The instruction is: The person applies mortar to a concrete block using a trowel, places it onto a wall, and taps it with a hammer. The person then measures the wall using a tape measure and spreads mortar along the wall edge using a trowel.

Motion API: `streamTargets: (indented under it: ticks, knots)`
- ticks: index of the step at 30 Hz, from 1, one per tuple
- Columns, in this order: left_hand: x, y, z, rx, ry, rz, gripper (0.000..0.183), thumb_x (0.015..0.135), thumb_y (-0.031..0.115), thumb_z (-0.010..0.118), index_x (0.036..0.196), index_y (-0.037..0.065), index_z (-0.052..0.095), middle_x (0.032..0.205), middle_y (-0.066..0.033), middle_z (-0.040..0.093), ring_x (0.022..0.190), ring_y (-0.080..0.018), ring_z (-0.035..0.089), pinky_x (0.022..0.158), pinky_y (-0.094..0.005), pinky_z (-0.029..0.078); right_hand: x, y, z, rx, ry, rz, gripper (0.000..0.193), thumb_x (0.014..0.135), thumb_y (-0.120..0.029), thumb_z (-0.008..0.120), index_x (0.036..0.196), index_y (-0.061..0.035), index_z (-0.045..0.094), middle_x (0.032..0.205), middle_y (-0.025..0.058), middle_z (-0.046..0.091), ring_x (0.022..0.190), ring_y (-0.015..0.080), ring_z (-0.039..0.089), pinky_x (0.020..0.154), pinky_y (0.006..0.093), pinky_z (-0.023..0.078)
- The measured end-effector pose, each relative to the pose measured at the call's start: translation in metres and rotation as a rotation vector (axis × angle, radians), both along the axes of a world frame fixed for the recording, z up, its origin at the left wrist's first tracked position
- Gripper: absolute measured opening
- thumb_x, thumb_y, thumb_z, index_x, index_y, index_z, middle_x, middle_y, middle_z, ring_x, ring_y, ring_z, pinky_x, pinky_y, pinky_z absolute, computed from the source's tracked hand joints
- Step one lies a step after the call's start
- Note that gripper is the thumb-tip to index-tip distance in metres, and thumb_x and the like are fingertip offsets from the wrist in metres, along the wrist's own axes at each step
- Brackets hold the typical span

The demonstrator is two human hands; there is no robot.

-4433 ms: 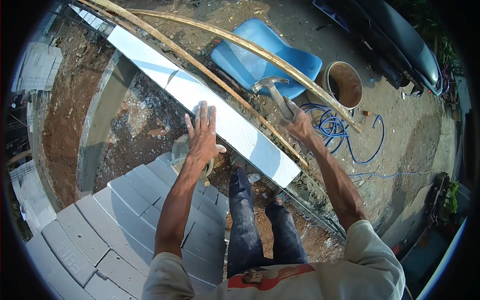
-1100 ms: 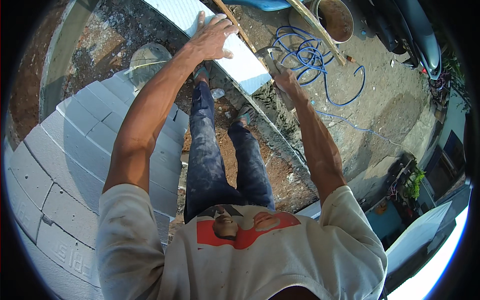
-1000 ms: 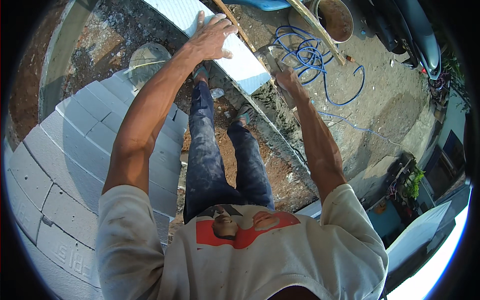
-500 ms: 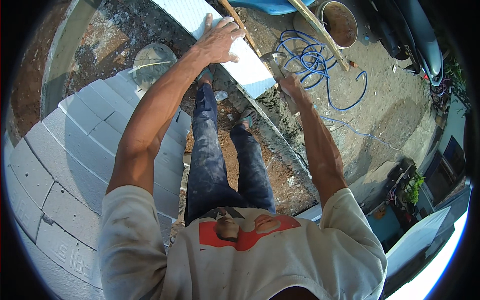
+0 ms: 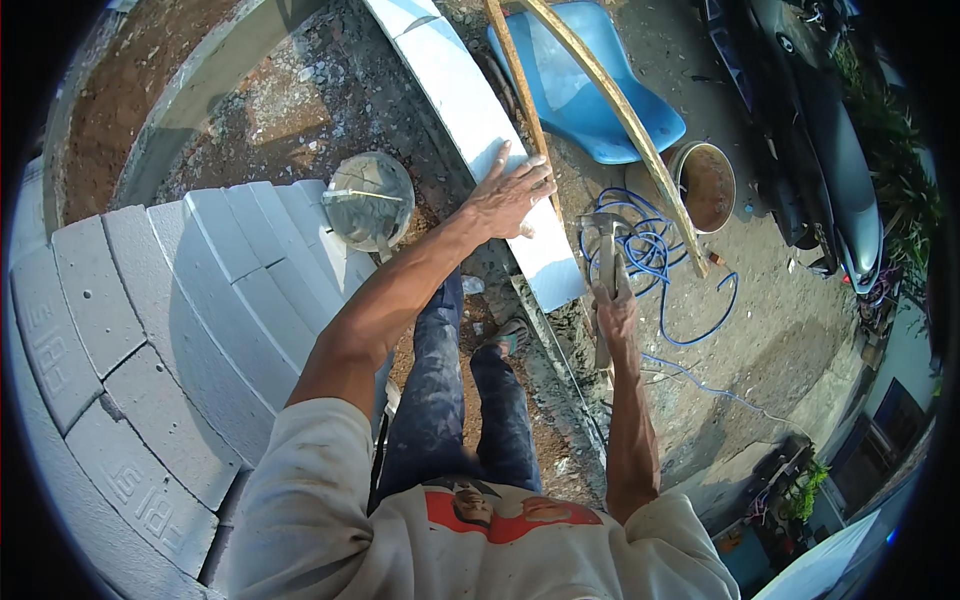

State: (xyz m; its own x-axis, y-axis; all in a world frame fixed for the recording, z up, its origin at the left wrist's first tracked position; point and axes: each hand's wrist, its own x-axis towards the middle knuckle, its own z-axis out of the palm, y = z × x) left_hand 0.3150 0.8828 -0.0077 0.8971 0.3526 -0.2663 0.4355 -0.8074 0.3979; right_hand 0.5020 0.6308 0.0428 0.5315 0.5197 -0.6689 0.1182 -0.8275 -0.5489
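My left hand lies on top of the end block of a row of white blocks, its fingers spread and holding nothing. To the right of that block's near end, my right hand is wrapped round the handle of a hammer. The hammer's head points away from me and stands apart from the block. Below the row runs a rough mortar-covered base.
Stacked pale blocks fill the left, with a bucket of grey mix beyond them. At the right are a blue hose, wooden strips, a blue plastic chair, a round bucket and a parked motorbike.
The view has shifted, showing more of the row and the blue chair. My right hand has drawn the hammer back from the block's end. My left hand stays on the block.
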Motion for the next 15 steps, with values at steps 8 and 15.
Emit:
streamTargets:
  ticks: [8,15]
  knots:
    - [-0.042,0.072,0.005,0.152,-0.011,0.279,0.103,0.079,0.054,0.085,0.163,0.019,0.038,0.173,-0.0068,0.023,0.161,-0.034,0.012,0.128,-0.0699,0.009,-0.047,0.038,0.032,0.366,-0.379,0.366,0.062,0.1,-0.015,0.067,0.157,-0.0059,0.045,0.128,0.0341,0.067,0.117,0.0459,0.069,0.096,0.0474,0.055]
    - [-0.044,0.074,0.011,0.047,0.051,0.267,0.1,0.084,0.054,0.081,0.165,0.021,0.033,0.174,-0.0034,0.02,0.161,-0.0343,0.012,0.13,-0.0616,0.015,-0.055,0.172,0.033,0.398,-0.364,0.543,0.063,0.099,-0.013,0.066,0.159,-0.0124,0.045,0.132,0.0308,0.066,0.114,0.0452,0.07,0.088,0.0491,0.059]
